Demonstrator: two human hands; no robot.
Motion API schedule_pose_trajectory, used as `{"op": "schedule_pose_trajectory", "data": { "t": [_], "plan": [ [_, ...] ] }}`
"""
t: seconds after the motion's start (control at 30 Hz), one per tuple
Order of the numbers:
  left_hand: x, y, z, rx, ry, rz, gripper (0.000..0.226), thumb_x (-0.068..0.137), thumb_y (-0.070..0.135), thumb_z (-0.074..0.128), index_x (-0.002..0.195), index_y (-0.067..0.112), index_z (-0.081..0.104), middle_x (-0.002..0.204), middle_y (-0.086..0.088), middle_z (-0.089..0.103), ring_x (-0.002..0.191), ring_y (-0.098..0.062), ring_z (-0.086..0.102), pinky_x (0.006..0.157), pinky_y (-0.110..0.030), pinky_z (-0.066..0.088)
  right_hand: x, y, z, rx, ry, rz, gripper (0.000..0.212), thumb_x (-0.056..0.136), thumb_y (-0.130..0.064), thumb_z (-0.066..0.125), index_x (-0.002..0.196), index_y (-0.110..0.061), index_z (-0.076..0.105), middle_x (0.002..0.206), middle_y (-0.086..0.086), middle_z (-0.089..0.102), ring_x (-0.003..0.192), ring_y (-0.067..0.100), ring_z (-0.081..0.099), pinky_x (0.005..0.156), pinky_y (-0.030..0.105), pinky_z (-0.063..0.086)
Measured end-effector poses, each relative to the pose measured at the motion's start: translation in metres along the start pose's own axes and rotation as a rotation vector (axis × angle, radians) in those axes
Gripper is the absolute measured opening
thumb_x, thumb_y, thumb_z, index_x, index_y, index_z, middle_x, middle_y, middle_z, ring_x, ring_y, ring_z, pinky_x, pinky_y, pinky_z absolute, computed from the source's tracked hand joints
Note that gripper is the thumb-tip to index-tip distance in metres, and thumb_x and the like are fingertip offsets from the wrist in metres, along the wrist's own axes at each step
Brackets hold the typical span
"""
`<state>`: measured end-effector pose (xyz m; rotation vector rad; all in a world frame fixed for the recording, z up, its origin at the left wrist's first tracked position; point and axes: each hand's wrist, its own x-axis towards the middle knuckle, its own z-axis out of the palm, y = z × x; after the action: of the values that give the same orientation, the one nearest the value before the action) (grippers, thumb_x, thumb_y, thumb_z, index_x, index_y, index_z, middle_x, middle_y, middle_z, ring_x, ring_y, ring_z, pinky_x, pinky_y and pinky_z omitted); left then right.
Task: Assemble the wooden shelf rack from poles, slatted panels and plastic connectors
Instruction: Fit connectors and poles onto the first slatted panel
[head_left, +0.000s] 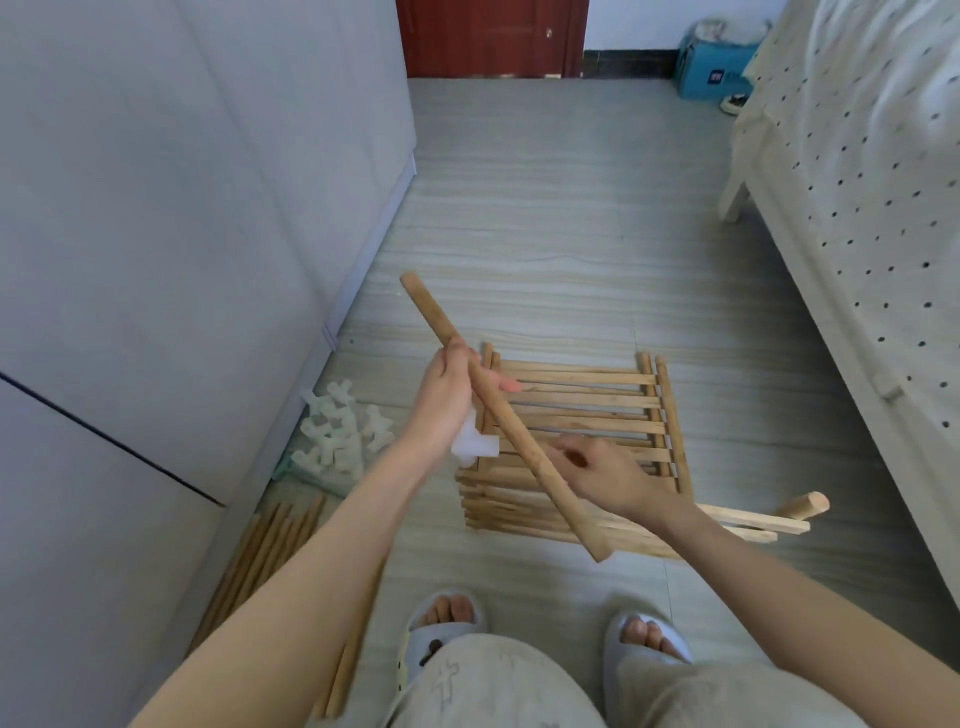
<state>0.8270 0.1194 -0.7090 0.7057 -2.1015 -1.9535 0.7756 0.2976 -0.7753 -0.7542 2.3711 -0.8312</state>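
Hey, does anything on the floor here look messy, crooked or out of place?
The stack of slatted wooden panels is fanned: lower panels jut out rightward, skewed. White plastic connectors lie in a loose heap by the wall. Nothing looks broken.

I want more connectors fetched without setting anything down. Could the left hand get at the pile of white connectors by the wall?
Probably not yet: the left hand already grips a pole and a white connector. The connector pile lies uncovered on the floor.
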Motion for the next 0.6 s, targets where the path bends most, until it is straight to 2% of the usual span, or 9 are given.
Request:
{"op": "schedule_pose_trajectory", "data": {
  "t": [0.07, 0.17, 0.23, 0.3, 0.4, 0.5, 0.57, 0.6],
  "plan": [
    [-0.001, -0.014, 0.011, 0.03, 0.025, -0.034, 0.033, 0.103, 0.03, 0.015, 0.094, 0.014, 0.042, 0.071, 0.003, 0.072, 0.092, -0.002, 0.057, 0.092, -0.02, 0.032, -0.007, -0.011, -0.006, 0.391, 0.058, 0.078, 0.036, 0.095, -0.049, 0.037, 0.084, -0.028, 0.064, 0.076, -0.004, 0.064, 0.074, 0.012, 0.057, 0.067, 0.021, 0.044],
    [-0.006, -0.033, 0.02, 0.134, 0.21, -0.013, 0.03, 0.103, 0.032, 0.018, 0.101, 0.012, 0.04, 0.065, 0.005, 0.067, 0.071, 0.01, 0.055, 0.065, -0.001, 0.032, -0.018, -0.021, -0.01, 0.599, -0.011, 0.111, 0.042, 0.094, -0.051, 0.037, 0.088, -0.021, 0.065, 0.074, -0.001, 0.065, 0.069, 0.01, 0.06, 0.067, 0.023, 0.049],
    [-0.006, -0.039, 0.024, 0.169, 0.314, 0.044, 0.029, 0.102, 0.034, 0.02, 0.098, 0.013, 0.04, 0.061, 0.002, 0.063, 0.056, 0.004, 0.057, 0.053, -0.007, 0.036, -0.024, -0.024, -0.004, 0.484, -0.089, 0.036, 0.031, 0.091, -0.049, 0.046, 0.09, -0.024, 0.064, 0.077, -0.003, 0.066, 0.07, 0.007, 0.06, 0.07, 0.023, 0.049],
    [-0.003, -0.039, 0.028, 0.259, 0.323, 0.069, 0.029, 0.101, 0.037, 0.02, 0.095, 0.016, 0.04, 0.061, -0.001, 0.061, 0.056, -0.009, 0.058, 0.051, -0.022, 0.037, -0.026, -0.023, 0.003, 0.314, -0.111, -0.027, 0.022, 0.089, -0.042, 0.056, 0.095, -0.023, 0.066, 0.08, -0.005, 0.063, 0.072, 0.005, 0.056, 0.074, 0.024, 0.046],
    [0.002, -0.038, 0.031, 0.309, 0.298, 0.034, 0.031, 0.101, 0.038, 0.018, 0.095, 0.017, 0.039, 0.061, 0.0, 0.06, 0.057, -0.011, 0.056, 0.049, -0.022, 0.032, -0.021, -0.025, 0.007, 0.25, -0.051, -0.021, 0.024, 0.087, -0.034, 0.063, 0.107, -0.021, 0.064, 0.078, -0.009, 0.059, 0.071, 0.004, 0.051, 0.073, 0.022, 0.042],
    [0.003, -0.039, 0.029, 0.217, 0.264, 0.008, 0.031, 0.101, 0.038, 0.019, 0.095, 0.017, 0.041, 0.061, -0.002, 0.06, 0.056, -0.009, 0.056, 0.047, -0.016, 0.034, -0.014, -0.031, 0.008, 0.264, -0.067, -0.034, 0.01, 0.083, -0.03, 0.069, 0.088, -0.022, 0.065, 0.069, -0.012, 0.053, 0.063, 0.002, 0.047, 0.066, 0.019, 0.039],
    [0.004, -0.04, 0.03, 0.236, 0.252, 0.033, 0.032, 0.101, 0.037, 0.02, 0.094, 0.016, 0.043, 0.065, -0.003, 0.06, 0.059, -0.011, 0.056, 0.05, -0.018, 0.035, -0.01, -0.034, 0.013, 0.265, -0.064, -0.054, 0.02, 0.082, -0.023, 0.07, 0.069, -0.022, 0.055, 0.063, -0.011, 0.048, 0.058, 0.003, 0.043, 0.06, 0.018, 0.035],
    [0.005, -0.04, 0.03, 0.253, 0.266, 0.045, 0.033, 0.101, 0.037, 0.021, 0.094, 0.015, 0.045, 0.067, -0.002, 0.058, 0.06, -0.009, 0.055, 0.051, -0.018, 0.034, -0.01, -0.034, 0.014, 0.272, -0.053, -0.051, 0.025, 0.084, -0.02, 0.068, 0.065, -0.023, 0.051, 0.061, -0.01, 0.047, 0.057, 0.003, 0.041, 0.057, 0.017, 0.034]
  ]
}}
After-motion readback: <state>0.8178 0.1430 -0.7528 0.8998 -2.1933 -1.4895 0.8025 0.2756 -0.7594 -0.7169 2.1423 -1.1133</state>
